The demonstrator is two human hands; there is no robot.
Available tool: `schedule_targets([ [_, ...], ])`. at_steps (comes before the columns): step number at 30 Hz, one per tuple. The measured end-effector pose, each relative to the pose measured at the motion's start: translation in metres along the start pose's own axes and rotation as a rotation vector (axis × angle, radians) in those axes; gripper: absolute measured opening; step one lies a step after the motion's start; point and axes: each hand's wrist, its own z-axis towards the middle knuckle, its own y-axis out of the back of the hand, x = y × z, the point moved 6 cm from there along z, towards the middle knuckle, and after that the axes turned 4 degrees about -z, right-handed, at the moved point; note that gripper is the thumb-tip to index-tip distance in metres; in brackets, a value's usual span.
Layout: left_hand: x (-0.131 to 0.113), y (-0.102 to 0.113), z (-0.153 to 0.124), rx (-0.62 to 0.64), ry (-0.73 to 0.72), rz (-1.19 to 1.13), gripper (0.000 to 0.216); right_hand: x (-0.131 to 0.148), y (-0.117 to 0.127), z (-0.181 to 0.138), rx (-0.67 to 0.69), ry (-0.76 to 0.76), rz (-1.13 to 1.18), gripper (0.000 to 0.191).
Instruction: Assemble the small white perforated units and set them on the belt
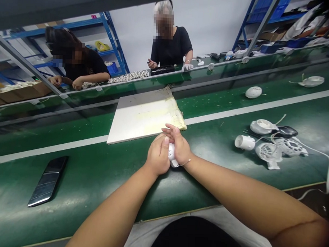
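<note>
Between my two hands sits a small rounded white plastic housing (171,152), with a short thin wire sticking out to the right. My left hand (158,155) presses round its left side, thumb on top. My right hand (181,147) cups the other side, its fingers reaching forward past the housing. Much of the part is covered by my palms. Just beyond my fingertips lies a flat white board (143,115) with a yellowed, ragged right edge.
A dark phone (48,180) lies at left on the green work surface (103,182). On the right are a white cylinder (244,142), a white fan-like grille (268,153), a black rounded part (287,131) and cables. Two people work across the line.
</note>
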Motion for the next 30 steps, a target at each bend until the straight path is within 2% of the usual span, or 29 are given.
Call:
schedule_targets([
  [4,0.007,0.008,0.004,-0.036,0.020,-0.056,0.044,0.003,0.006,0.010,0.040,-0.017,-0.096,0.064],
  [9,0.025,0.034,0.005,-0.216,0.080,-0.125,0.051,0.017,0.001,0.004,0.347,-0.012,-0.362,0.067],
  [11,0.039,0.038,0.004,-0.247,0.172,-0.217,0.057,0.027,0.005,0.001,0.305,0.094,-0.454,0.077],
  [13,0.053,0.034,0.003,-0.187,0.319,-0.351,0.068,0.042,0.008,-0.001,0.234,0.316,-0.623,0.084],
  [15,0.059,0.025,0.003,-0.026,0.424,-0.434,0.074,0.054,0.005,-0.006,0.260,0.534,-0.775,0.086],
  [16,0.057,0.022,0.004,0.063,0.435,-0.428,0.072,0.057,0.004,-0.008,0.301,0.607,-0.805,0.085],
  [18,0.047,0.019,0.005,0.179,0.360,-0.341,0.063,0.062,0.006,-0.009,0.316,0.669,-0.740,0.075],
  [20,0.034,0.018,0.005,0.242,0.243,-0.247,0.059,0.066,0.017,-0.005,0.187,0.633,-0.571,0.059],
  [22,0.024,0.013,0.002,0.324,0.173,-0.182,0.060,0.061,0.028,0.000,0.056,0.523,-0.414,0.048],
  [23,0.021,0.009,0.000,0.368,0.153,-0.154,0.060,0.055,0.029,0.003,0.043,0.453,-0.360,0.046],
  [26,0.016,0.000,-0.004,0.417,0.116,-0.096,0.053,0.036,0.024,0.008,0.138,0.259,-0.284,0.047],
  [30,0.015,-0.002,-0.003,0.347,0.077,-0.065,0.053,0.028,0.024,0.008,0.103,0.203,-0.253,0.047],
])
